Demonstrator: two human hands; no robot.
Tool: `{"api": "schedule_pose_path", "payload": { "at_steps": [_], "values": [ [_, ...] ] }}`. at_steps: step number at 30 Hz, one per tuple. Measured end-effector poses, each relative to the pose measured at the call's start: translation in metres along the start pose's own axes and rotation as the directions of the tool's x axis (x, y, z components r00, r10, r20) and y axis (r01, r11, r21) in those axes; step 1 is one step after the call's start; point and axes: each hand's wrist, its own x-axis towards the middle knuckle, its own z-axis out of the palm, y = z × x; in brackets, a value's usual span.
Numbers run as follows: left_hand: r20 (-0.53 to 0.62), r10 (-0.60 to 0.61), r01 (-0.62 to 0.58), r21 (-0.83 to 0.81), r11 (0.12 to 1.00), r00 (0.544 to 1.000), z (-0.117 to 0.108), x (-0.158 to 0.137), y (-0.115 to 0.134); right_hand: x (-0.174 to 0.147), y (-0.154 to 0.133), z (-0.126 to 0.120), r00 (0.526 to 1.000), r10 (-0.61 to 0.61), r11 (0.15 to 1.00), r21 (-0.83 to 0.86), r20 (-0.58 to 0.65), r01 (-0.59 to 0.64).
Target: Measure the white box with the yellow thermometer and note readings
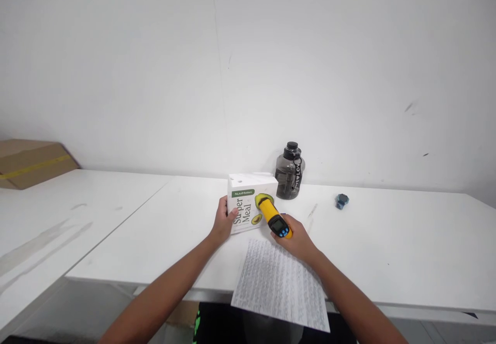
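Observation:
My left hand (223,223) grips the left side of a white box (242,209) printed "Super Meal" with avocado pictures, its thumb on the front face. My right hand (297,237) is wrapped round the handle of a yellow and black infrared thermometer (274,218), with its small screen and blue buttons facing me. The thermometer's nose points at the box front, close to the avocado picture; whether they touch I cannot tell. Below the box, a printed sheet of paper (282,287) lies on the table and hangs over its front edge.
A dark, see-through water jug (287,176) with a black lid and strap stands behind the box, near the wall. A small blue-black object, perhaps a watch (341,201), lies to the right on the white table (406,246). At the far left sits a cardboard box (34,164).

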Motion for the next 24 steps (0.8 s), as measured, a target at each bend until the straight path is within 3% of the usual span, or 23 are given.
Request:
{"api": "schedule_pose_path", "payload": {
  "at_steps": [16, 24],
  "values": [
    [0.023, 0.054, -0.055, 0.020, 0.998, 0.998, -0.0001, 0.0003, -0.0075, -0.0003, 0.0051, -0.0033, 0.998, -0.049, 0.990, -0.129, 0.031, 0.052],
    [0.019, 0.075, -0.075, 0.007, 0.997, 0.997, 0.0023, -0.0019, -0.0095, -0.0011, -0.0019, -0.0067, 0.998, 0.011, 0.990, -0.140, 0.055, -0.004]
  ]
}}
